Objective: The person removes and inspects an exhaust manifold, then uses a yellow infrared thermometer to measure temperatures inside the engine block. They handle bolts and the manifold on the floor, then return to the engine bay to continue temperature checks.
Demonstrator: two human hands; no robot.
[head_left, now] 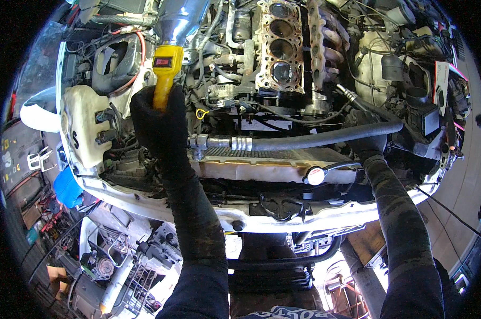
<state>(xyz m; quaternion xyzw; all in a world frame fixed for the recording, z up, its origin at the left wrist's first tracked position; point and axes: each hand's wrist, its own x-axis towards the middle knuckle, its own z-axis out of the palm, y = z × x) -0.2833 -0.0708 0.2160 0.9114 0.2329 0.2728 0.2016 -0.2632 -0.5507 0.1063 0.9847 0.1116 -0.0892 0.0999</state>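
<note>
My left hand (pixel 163 125), in a black glove, is closed around the handle of a yellow work light (pixel 167 61). A red switch shows on its handle, and its bluish, shiny head points away over the engine bay. My right hand (pixel 367 139), gloved as well, is down by a thick grey hose (pixel 315 137) that crosses it; its fingers are hidden, so its grip does not show. The hose has metal fittings at its left end and bends back at the right. Beyond it stands an engine block (pixel 281 50) with its cylinders exposed, beside a rusty manifold (pixel 325 42).
A radiator (pixel 251 169) with a round cap (pixel 315 175) lies behind the white front bar (pixel 214 217). A whitish plastic reservoir (pixel 83 127) is at the left, a black box (pixel 424 119) at the right. Loose wires and a yellow dipstick loop (pixel 201 114) are between. Engine parts (pixel 105 266) litter the floor.
</note>
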